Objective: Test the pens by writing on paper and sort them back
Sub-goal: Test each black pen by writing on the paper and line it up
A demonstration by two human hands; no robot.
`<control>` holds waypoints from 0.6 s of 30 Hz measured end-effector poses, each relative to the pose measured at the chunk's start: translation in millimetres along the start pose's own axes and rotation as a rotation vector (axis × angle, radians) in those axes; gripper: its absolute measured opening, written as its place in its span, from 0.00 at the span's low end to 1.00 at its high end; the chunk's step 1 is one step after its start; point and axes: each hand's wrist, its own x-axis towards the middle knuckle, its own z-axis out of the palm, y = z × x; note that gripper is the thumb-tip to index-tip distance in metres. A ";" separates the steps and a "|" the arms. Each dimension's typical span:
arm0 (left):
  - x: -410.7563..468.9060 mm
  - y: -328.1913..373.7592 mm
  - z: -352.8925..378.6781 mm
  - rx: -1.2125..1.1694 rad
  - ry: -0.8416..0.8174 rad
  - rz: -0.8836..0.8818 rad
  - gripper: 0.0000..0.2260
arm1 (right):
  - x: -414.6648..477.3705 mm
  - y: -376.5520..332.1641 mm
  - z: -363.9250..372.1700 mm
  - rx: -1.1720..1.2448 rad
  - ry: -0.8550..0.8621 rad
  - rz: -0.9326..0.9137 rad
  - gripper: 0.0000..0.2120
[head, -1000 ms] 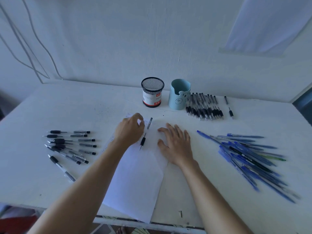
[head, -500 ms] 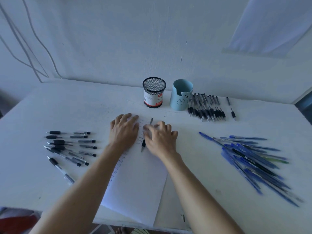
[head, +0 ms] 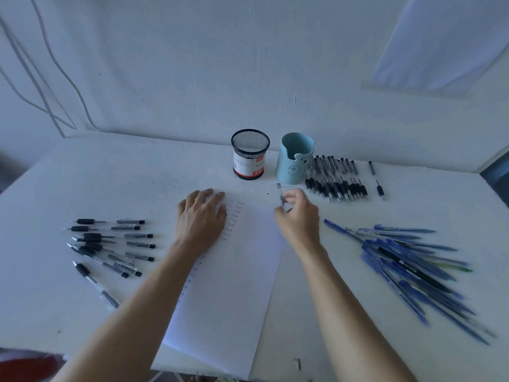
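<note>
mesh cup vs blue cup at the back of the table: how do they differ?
The mesh cup is black wire mesh with a white and red label low on its side; the blue cup is solid light blue with a small bear face. The mesh cup's rim is an even circle; the blue cup's rim dips in a notch at the front. Both stand upright, side by side, and nothing sticks out of either.

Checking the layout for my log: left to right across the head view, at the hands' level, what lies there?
Group of black pens → left hand flat on the paper → right hand pinching a pen → pile of blue pens.
</note>
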 end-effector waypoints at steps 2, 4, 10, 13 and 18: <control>0.4 -0.1 0.5 0.013 0.000 0.001 0.18 | 16.6 7.9 -13.5 0.037 0.099 -0.014 0.13; 0.5 0.1 0.9 0.014 0.000 0.002 0.18 | 37.3 13.5 -28.0 0.040 0.185 -0.027 0.14; 0.7 0.5 0.6 0.020 0.009 0.008 0.18 | 95.5 27.2 -49.3 -0.105 0.230 0.031 0.19; 1.2 0.8 1.0 0.018 0.013 0.013 0.17 | 112.8 33.4 -45.4 -0.187 0.165 0.048 0.19; 1.2 -0.3 0.4 0.015 0.012 0.020 0.21 | 121.8 38.4 -41.1 -0.239 0.127 0.063 0.18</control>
